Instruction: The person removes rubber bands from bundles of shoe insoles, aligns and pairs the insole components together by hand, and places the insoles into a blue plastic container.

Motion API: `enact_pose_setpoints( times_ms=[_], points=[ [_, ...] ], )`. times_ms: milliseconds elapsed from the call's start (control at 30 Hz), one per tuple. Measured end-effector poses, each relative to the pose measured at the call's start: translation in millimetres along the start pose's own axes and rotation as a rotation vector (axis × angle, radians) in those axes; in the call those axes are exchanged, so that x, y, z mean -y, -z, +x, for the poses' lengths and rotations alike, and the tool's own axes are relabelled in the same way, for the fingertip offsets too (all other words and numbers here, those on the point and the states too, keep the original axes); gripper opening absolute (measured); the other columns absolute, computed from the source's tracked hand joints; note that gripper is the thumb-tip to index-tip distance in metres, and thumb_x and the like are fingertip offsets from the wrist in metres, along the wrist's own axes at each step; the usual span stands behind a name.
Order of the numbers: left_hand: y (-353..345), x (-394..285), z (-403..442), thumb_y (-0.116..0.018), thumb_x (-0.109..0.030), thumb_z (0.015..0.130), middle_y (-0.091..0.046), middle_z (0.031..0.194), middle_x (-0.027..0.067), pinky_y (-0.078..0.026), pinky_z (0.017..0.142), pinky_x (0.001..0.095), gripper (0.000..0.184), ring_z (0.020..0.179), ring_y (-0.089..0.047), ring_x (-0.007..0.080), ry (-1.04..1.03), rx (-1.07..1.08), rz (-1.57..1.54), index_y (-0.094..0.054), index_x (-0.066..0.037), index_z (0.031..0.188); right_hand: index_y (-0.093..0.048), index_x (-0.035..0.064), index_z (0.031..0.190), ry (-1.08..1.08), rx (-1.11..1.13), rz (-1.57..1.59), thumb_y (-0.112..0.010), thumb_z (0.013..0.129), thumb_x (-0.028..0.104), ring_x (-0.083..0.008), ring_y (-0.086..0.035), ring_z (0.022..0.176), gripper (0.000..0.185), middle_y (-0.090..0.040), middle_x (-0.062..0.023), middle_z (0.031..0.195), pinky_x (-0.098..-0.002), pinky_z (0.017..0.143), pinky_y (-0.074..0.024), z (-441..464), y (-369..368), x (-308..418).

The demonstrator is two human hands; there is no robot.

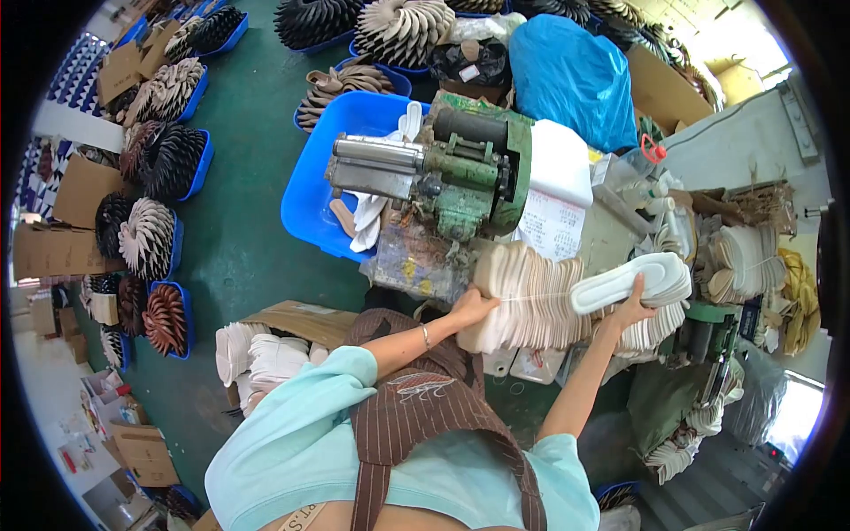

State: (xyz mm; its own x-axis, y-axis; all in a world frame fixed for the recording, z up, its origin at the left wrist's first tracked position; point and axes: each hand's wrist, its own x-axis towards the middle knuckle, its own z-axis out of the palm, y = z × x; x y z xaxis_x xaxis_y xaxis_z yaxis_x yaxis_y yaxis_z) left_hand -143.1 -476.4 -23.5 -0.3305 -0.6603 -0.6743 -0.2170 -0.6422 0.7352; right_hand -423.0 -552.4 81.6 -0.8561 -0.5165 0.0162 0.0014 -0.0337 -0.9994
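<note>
A long row of cream shoe insoles (536,305) stands packed on edge on the bench in front of me, with a thin white string (540,296) across its top. My left hand (474,308) is closed at the row's left end, its fingertips where the string meets the insoles. Farther right, my right hand (633,305) grips a small stack of white insoles (620,283), thumb on top and fingers beneath. More white insoles (653,329) stand under and beside that hand.
A green machine with a metal roller (381,152) stands on the bench beyond my left hand. Behind it are a blue tub (305,190) and handwritten paper (551,226). Bundled insoles (744,257) lie at right, others (279,361) in a box at left. Blue trays (202,164) line the floor.
</note>
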Motion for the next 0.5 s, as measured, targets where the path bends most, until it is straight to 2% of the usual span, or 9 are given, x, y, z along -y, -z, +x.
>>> enact_pose_setpoints(
  times_ms=[67, 100, 133, 200, 233, 300, 367, 433, 500],
  points=[
    [-1.8, -8.3, -5.9, -0.067, -0.043, 0.076, -0.029, 0.140, 0.0297, -0.028, 0.106, 0.0410, 0.093, 0.130, -0.032, 0.0377, 0.052, -0.378, 0.370, -0.022, 0.012, 0.135, -0.018, -0.0027, 0.134, 0.164, 0.049, -0.133, -0.081, 0.068, 0.018, -0.0323, -0.046, 0.115, 0.094, -0.036, -0.0222, 0.132, -0.0409, 0.101, -0.0395, -22.2, -5.9, 20.1],
    [-4.3, -23.4, -20.4, -0.065, -0.043, 0.078, -0.027, 0.140, 0.0300, -0.025, 0.107, 0.0420, 0.093, 0.130, -0.030, 0.0387, -0.197, -0.368, 0.396, -0.019, 0.012, 0.137, -0.014, -0.0029, 0.136, 0.314, 0.087, -0.281, -0.081, 0.068, 0.017, -0.0333, -0.041, 0.120, 0.098, -0.031, -0.0221, 0.135, -0.0416, 0.104, -0.0344, -42.6, -11.7, 32.4],
    [-5.2, -48.1, -42.6, -0.063, -0.044, 0.080, -0.025, 0.141, 0.0302, -0.022, 0.109, 0.0431, 0.093, 0.131, -0.027, 0.0398, -0.445, -0.353, 0.423, -0.016, 0.011, 0.138, -0.014, -0.0029, 0.136, 0.322, 0.086, -0.266, -0.081, 0.068, 0.017, -0.0333, -0.041, 0.120, 0.098, -0.031, -0.0221, 0.135, -0.0416, 0.104, -0.0344, -65.0, -18.4, 45.6],
    [-0.8, -109.4, -93.2, -0.066, -0.044, 0.077, -0.025, 0.140, 0.0291, -0.018, 0.110, 0.0433, 0.099, 0.132, -0.027, 0.0387, -0.725, -0.137, 0.167, -0.011, 0.009, 0.140, -0.006, -0.0024, 0.141, 0.685, 0.102, -0.611, -0.084, 0.063, 0.018, -0.0355, -0.036, 0.125, 0.112, -0.029, -0.0230, 0.137, -0.0432, 0.107, -0.0270, -118.0, -34.2, 70.4],
    [3.8, -132.1, -109.8, -0.066, -0.044, 0.077, -0.025, 0.140, 0.0291, -0.018, 0.110, 0.0433, 0.099, 0.132, -0.027, 0.0387, -0.737, -0.140, 0.175, -0.011, 0.009, 0.140, -0.004, -0.0012, 0.141, 0.670, 0.165, -0.544, -0.084, 0.061, 0.018, -0.0358, -0.036, 0.125, 0.115, -0.028, -0.0229, 0.137, -0.0447, 0.108, -0.0261, -143.9, -42.3, 79.2],
    [14.4, -163.1, -132.1, -0.073, -0.041, 0.072, -0.027, 0.139, 0.0254, -0.021, 0.110, 0.0429, 0.102, 0.130, -0.030, 0.0361, -1.006, -0.213, 0.273, -0.013, 0.006, 0.139, 0.000, 0.0000, 0.143, 0.596, 0.312, -0.354, -0.084, 0.058, 0.018, -0.0355, -0.031, 0.129, 0.121, -0.023, -0.0234, 0.141, -0.0446, 0.108, -0.0235, -197.4, -54.0, 84.3],
    [34.1, -163.7, -151.3, -0.077, -0.036, 0.069, -0.028, 0.138, 0.0241, -0.024, 0.109, 0.0426, 0.103, 0.130, -0.031, 0.0345, -0.967, -0.172, 0.157, -0.014, 0.005, 0.139, 0.001, 0.0000, 0.144, 0.538, 0.385, -0.231, -0.084, 0.057, 0.019, -0.0350, -0.026, 0.133, 0.123, -0.020, -0.0242, 0.143, -0.0431, 0.109, -0.0218, -234.6, -59.7, 87.9],
    [54.7, -149.8, -156.7, -0.084, -0.021, 0.063, -0.033, 0.136, 0.0193, -0.034, 0.104, 0.0396, 0.100, 0.126, -0.038, 0.0272, -0.914, -0.057, -0.048, -0.021, 0.003, 0.137, 0.001, -0.0018, 0.142, 0.421, 0.530, -0.123, -0.079, 0.059, 0.013, -0.0349, -0.033, 0.127, 0.116, -0.025, -0.0225, 0.139, -0.0474, 0.106, -0.0254, -257.2, -67.5, 101.2],
    [84.3, -136.2, -159.0, -0.085, -0.019, 0.062, -0.038, 0.133, 0.0173, -0.035, 0.103, 0.0384, 0.097, 0.124, -0.040, 0.0244, -0.920, -0.129, -0.146, -0.025, 0.002, 0.135, -0.002, -0.0011, 0.143, 0.559, 0.618, -0.279, -0.078, 0.059, 0.013, -0.0357, -0.032, 0.127, 0.114, -0.026, -0.0231, 0.138, -0.0467, 0.106, -0.0252, -277.8, -66.0, 106.0]
  ],
)
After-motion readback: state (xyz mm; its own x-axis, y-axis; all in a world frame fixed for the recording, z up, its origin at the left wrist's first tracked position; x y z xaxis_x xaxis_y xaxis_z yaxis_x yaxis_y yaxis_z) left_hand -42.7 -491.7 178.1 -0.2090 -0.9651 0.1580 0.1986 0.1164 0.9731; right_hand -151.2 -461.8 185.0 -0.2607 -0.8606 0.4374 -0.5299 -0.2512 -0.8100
